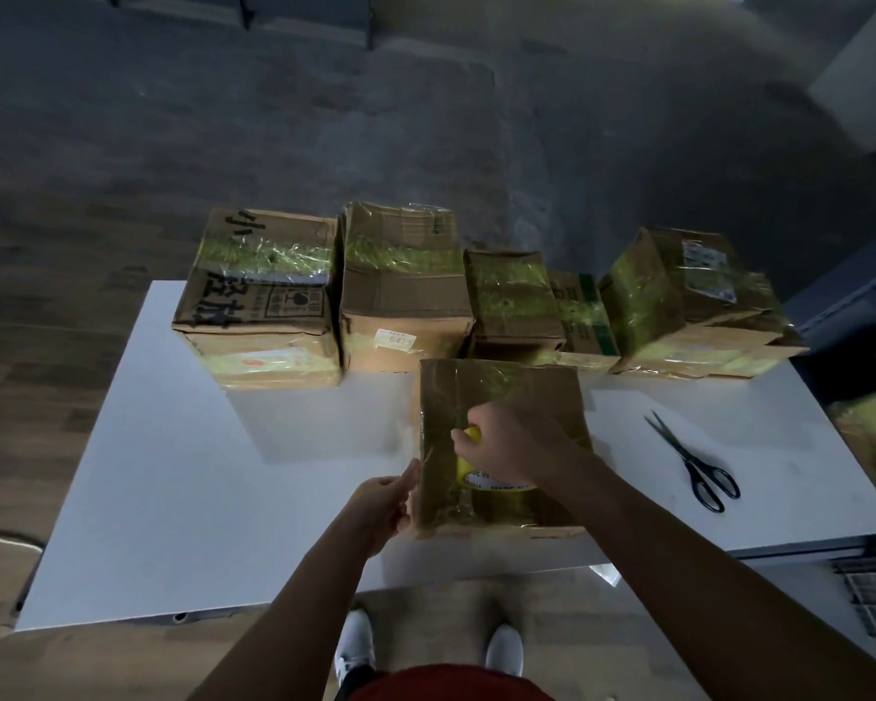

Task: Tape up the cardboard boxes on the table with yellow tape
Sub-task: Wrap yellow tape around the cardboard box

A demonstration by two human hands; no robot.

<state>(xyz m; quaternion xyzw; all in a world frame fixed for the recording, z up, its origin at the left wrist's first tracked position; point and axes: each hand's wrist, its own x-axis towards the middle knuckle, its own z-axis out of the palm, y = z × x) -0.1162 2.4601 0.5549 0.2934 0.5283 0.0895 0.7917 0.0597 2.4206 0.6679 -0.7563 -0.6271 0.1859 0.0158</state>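
Single head-worn view, angled forward and steeply down over the surface (223, 498); the hands (507, 447) lie close below, with floor beyond.

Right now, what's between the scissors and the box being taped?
Nothing: only bare white table between the scissors and the box, seen in the head view.

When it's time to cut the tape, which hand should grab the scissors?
Probably the right hand: the scissors lie on its side of the box. The left hand grips the box's left edge, farther off. The right must first release the tape roll.
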